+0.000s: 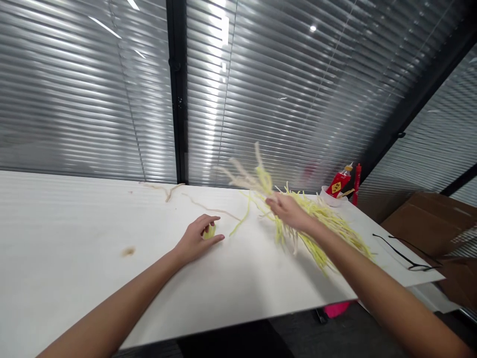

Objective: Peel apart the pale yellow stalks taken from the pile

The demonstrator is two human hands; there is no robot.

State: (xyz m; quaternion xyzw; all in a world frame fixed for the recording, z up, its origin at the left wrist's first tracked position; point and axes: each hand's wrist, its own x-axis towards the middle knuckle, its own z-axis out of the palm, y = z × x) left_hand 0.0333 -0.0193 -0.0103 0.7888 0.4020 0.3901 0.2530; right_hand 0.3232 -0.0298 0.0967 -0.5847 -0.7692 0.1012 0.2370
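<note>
My right hand (285, 209) is closed around a bunch of pale beige and yellow-green strands (264, 179) that look like pipe cleaners. Their tips fan out up and to the left, blurred by motion. Below and right of that hand, a large pile of similar strands (331, 223) spreads over the white table (74, 258). My left hand (197, 236) hovers low over the table with thumb and fingers apart. A small yellow-green piece (210, 231) shows between them, apparently lying beyond the fingers. One loose yellow-green strand (242, 221) lies just right of this hand.
Beige strands (168, 193) lie toward the back edge, and a small brown spot (128, 251) marks the left side. A red bottle (339, 183) stands in a white bowl (328, 198), beside a red tube (357, 184). Black glasses (410, 261) rest at the right edge, near cardboard boxes (428, 219).
</note>
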